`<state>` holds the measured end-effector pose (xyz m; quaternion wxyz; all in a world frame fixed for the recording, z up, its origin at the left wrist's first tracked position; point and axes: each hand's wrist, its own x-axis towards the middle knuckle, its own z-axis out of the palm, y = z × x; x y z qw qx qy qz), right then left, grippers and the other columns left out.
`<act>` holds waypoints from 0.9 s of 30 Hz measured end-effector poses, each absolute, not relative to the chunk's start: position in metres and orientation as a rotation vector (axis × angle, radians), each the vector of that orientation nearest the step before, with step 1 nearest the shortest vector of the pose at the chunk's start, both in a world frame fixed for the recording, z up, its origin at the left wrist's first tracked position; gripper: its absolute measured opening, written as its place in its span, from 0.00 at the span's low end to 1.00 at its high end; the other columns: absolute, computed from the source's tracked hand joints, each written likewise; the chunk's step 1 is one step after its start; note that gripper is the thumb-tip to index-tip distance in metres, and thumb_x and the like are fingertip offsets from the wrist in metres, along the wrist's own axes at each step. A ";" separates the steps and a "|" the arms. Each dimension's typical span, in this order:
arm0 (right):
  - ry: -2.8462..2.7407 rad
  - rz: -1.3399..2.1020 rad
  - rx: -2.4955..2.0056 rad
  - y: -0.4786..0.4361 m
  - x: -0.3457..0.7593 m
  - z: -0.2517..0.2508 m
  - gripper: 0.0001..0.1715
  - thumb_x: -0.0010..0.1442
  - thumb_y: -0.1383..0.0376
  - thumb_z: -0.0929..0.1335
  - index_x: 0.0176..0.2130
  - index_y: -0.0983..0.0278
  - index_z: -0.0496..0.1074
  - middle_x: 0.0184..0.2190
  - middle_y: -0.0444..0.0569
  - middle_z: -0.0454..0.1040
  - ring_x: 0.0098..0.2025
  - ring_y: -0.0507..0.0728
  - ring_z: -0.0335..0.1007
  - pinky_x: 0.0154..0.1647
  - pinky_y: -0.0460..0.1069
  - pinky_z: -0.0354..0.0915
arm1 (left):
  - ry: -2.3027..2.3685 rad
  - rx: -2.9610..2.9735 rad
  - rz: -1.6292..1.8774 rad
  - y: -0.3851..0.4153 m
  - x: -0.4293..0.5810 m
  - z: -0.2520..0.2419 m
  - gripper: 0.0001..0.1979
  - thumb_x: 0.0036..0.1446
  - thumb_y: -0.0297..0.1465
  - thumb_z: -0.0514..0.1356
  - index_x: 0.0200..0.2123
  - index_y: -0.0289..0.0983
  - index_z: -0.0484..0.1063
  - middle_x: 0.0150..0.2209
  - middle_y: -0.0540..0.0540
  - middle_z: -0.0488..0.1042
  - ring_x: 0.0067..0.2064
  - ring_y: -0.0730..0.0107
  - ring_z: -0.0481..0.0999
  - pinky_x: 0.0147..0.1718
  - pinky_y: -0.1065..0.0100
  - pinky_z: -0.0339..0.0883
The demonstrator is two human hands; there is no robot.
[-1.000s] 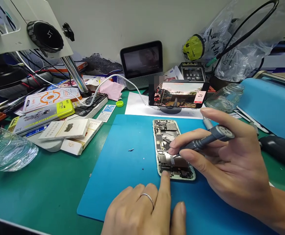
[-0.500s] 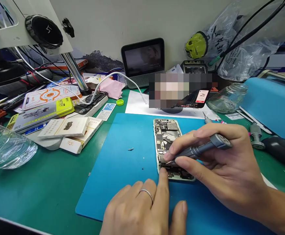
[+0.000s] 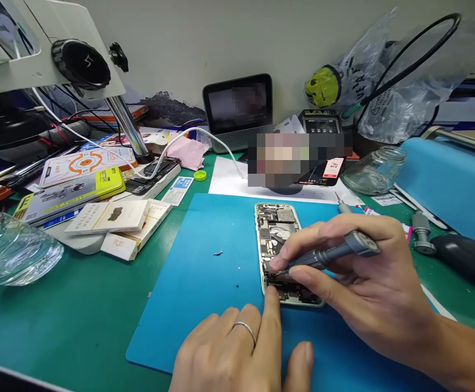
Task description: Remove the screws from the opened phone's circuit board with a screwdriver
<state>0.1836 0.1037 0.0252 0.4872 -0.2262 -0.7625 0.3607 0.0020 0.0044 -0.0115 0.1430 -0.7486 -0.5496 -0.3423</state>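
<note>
An opened phone (image 3: 276, 228) with its circuit boards bared lies on a blue work mat (image 3: 204, 294). My right hand (image 3: 368, 288) pinches a grey precision screwdriver (image 3: 335, 253), whose tip rests on the phone's lower left part. My left hand (image 3: 241, 354) lies at the near edge of the mat, a ring on one finger. Its fingers are curled, and one fingertip presses against the phone's bottom edge. A tiny dark part (image 3: 218, 253) sits on the mat to the left of the phone.
A microscope arm (image 3: 69, 60) overhangs the left. Boxes (image 3: 115, 218), a glass dish (image 3: 12, 250), a phone on a stand (image 3: 327, 169), a small screen (image 3: 239, 106), a glass jar (image 3: 376, 169) and a black-handled tool (image 3: 461, 256) ring the mat on the green table.
My right hand has lowered the screwdriver and slid its tip down and left along the phone. The left hand has stayed put.
</note>
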 end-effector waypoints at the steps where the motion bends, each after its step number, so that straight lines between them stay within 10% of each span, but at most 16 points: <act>1: -1.848 0.871 -0.558 0.104 0.184 0.026 0.25 0.72 0.72 0.76 0.57 0.48 0.68 0.44 0.42 0.85 0.41 0.57 0.90 0.41 0.52 0.91 | -1.595 -2.167 -0.985 0.004 0.003 -0.010 0.22 0.82 0.34 0.49 0.55 0.36 0.84 0.30 0.53 0.82 0.26 0.70 0.81 0.21 0.62 0.69; 27: -1.805 0.833 -0.568 0.104 0.178 0.026 0.28 0.68 0.74 0.78 0.55 0.47 0.69 0.44 0.41 0.85 0.42 0.56 0.91 0.42 0.51 0.91 | -1.641 -2.210 -0.955 0.002 0.003 -0.007 0.21 0.80 0.35 0.51 0.58 0.34 0.82 0.30 0.52 0.81 0.26 0.67 0.81 0.23 0.60 0.70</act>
